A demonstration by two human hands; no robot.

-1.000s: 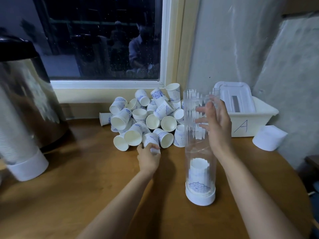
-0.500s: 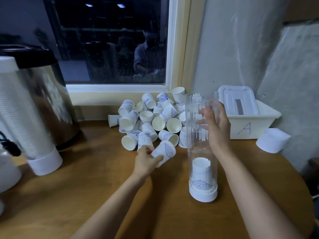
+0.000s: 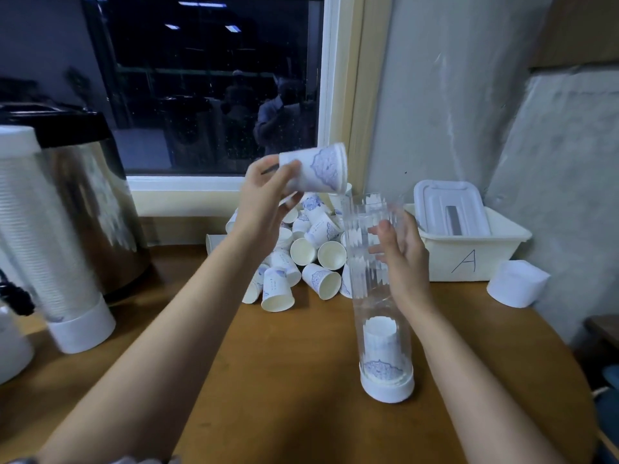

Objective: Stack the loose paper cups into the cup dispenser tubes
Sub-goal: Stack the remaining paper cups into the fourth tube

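Observation:
A clear dispenser tube (image 3: 380, 296) stands upright on the wooden table on a white base, with a few stacked cups at its bottom. My right hand (image 3: 400, 254) holds the tube's upper part from the right side. My left hand (image 3: 264, 195) grips a white paper cup with a blue pattern (image 3: 318, 169), held on its side in the air, its mouth facing right, just left of and above the tube's open top. A pile of loose paper cups (image 3: 301, 252) lies against the wall behind my hands.
A second dispenser tube (image 3: 50, 249), full of cups, leans at the left beside a steel water boiler (image 3: 93, 202). A white bin marked A (image 3: 469, 252) holding a lid sits at the right, with a white cap (image 3: 516, 283) next to it. The table edge curves away at the right.
My left hand picked a cup out of the pile and lifted it up and to the right, towards the tube's top. My right hand stayed on the tube.

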